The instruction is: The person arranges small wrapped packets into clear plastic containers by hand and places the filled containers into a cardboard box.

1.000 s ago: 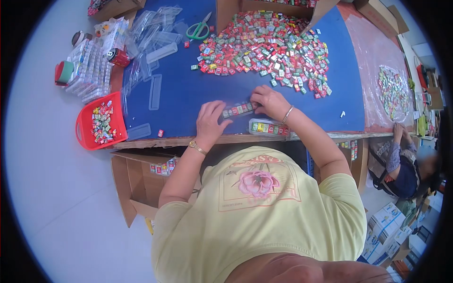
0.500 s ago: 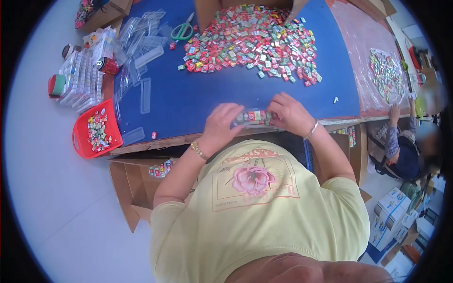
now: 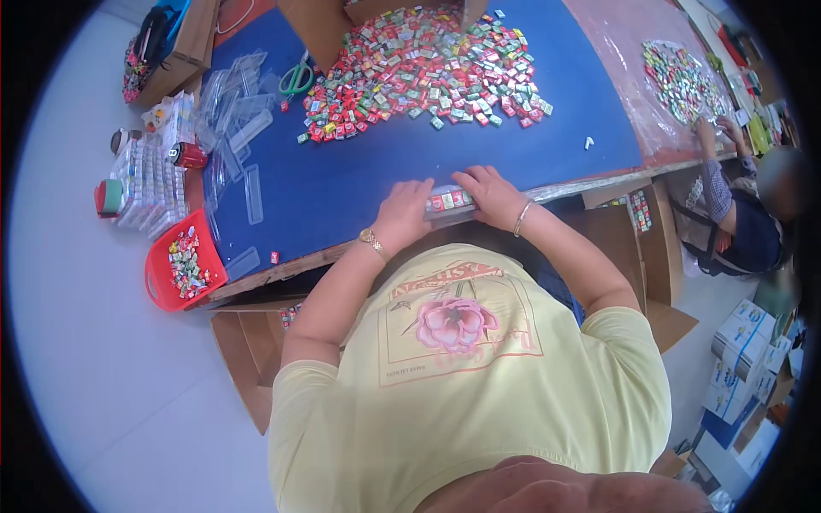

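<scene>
At the near table edge, my left hand (image 3: 406,212) grips one end of a clear plastic box (image 3: 449,200). My right hand (image 3: 498,201) is closed on the other end, fingers bent over its top. Small red, green and white wrapped pieces show in a row inside the box; my fingers cover both its ends. A large heap of similar small pieces (image 3: 419,81) lies farther up on the blue table surface (image 3: 342,167). To the left are several clear plastic trays (image 3: 252,132), loosely piled, and a single tray (image 3: 253,195) lying apart.
Green-handled scissors (image 3: 297,79) lie beside a cardboard box (image 3: 312,30). A red basket (image 3: 156,282) with small pieces sits at the left corner, near a dark red can (image 3: 187,155) and stacked packs (image 3: 150,184). Another person (image 3: 744,205) works at a second heap (image 3: 684,81) on the right.
My hands have shifted slightly left with the box, and my fingers lie flatter along it. The view has turned a little. The other person's hands have moved to their heap.
</scene>
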Tool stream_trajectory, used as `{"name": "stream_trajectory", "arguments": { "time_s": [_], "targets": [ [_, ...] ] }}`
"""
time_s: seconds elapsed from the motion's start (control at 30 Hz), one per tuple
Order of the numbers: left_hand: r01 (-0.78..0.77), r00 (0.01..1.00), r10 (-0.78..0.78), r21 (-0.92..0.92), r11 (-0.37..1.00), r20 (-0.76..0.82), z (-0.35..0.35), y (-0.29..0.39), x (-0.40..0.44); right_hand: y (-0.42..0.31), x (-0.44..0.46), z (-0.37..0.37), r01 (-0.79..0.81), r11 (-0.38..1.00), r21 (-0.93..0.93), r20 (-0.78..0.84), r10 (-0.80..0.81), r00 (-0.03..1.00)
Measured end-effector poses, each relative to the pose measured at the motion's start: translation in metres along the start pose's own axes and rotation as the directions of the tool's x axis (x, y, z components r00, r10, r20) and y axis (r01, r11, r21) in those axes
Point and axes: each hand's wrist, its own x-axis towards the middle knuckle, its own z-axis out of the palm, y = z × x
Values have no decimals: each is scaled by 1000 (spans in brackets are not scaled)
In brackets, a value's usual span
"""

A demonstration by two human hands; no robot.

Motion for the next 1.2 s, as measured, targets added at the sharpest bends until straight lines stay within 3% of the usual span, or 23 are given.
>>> {"name": "stream_trajectory", "arguments": {
  "time_s": [0.03,0.3,0.4,0.57,0.67,0.97,1.07,1.13,1.17,1.2],
  "targets": [
    [77,992,-70,-56,995,109,5,-4,4,4,2,4,-2,1000,2,-9,2,1000],
    [152,977,-141,-64,986,157,18,-23,15,11,16,14,-36,998,57,-14,36,999],
    [193,972,-184,-46,980,147,13,-14,12,1,19,-7,-30,999,-25,91,32,995],
    [208,977,-202,-103,973,72,2,-2,14,-6,26,-15,21,998,-66,57,-17,998],
    [251,964,-242,-73,965,114,2,-1,17,-5,36,-15,6,999,-46,155,1,988],
    [324,940,-308,-102,941,148,-1,-5,9,-8,39,-28,44,996,-75,210,-27,977],
    [48,956,-103,-202,978,-274,10,-27,-4,-12,32,-33,40,994,-97,170,-23,985],
    [147,882,-274,-329,933,-382,-34,-55,-16,-17,28,-39,57,990,-132,85,-46,995],
    [302,797,-391,-256,918,-460,-54,-82,-27,-23,29,-44,57,990,-128,82,-47,996],
    [431,691,-467,-204,879,-552,-67,-119,-38,-28,27,-54,93,995,43,5,-94,996]
  ]
}}
